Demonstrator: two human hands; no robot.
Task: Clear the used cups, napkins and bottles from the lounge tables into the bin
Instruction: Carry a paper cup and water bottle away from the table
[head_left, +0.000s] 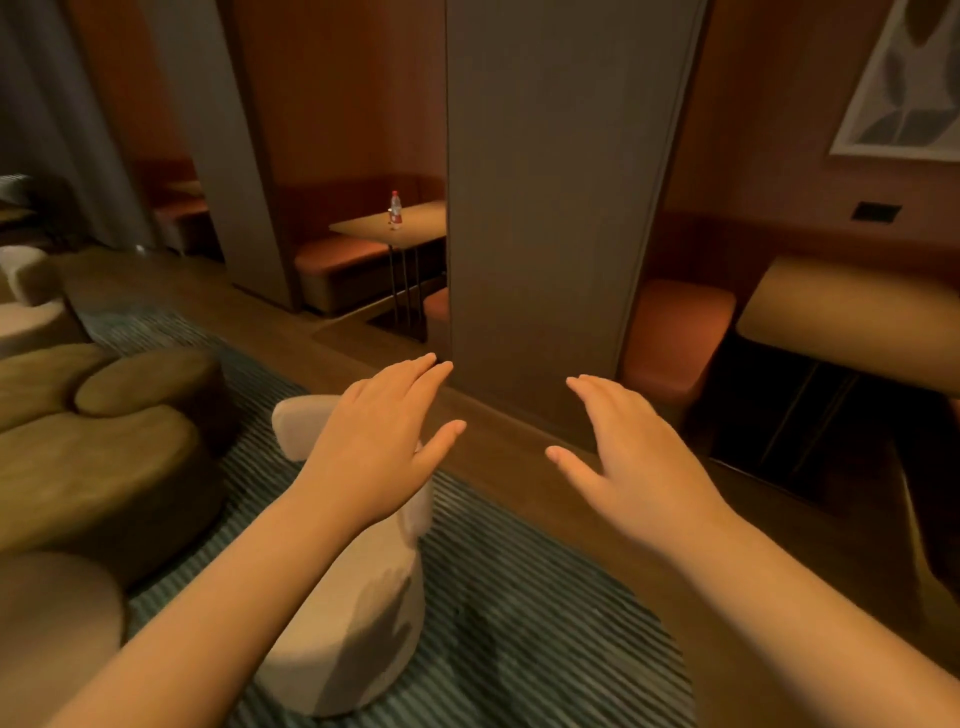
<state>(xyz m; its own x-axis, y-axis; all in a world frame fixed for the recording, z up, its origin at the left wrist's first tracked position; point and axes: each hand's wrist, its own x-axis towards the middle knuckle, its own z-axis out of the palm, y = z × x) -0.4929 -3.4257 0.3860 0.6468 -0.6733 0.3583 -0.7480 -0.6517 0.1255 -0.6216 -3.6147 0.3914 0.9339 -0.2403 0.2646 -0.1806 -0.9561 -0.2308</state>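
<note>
The bottle (396, 210) was made of clear, glossy plastic, and the table (363, 228) was topped in smooth, matt wood. The stool (353, 639) was covered in nubby cream cloth, the carpet (519, 623) woven in ribbed stripes, the floor (496, 462) laid in faintly glossy wood.

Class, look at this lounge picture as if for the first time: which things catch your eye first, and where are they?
Two bare hands, the left hand and the right hand, are spread open in the foreground, holding nothing. Beyond them, a lone bottle stands upright on a booth table, left of a wide grey pillar. A pale round stool sits on the striped carpet under the left arm.
</note>
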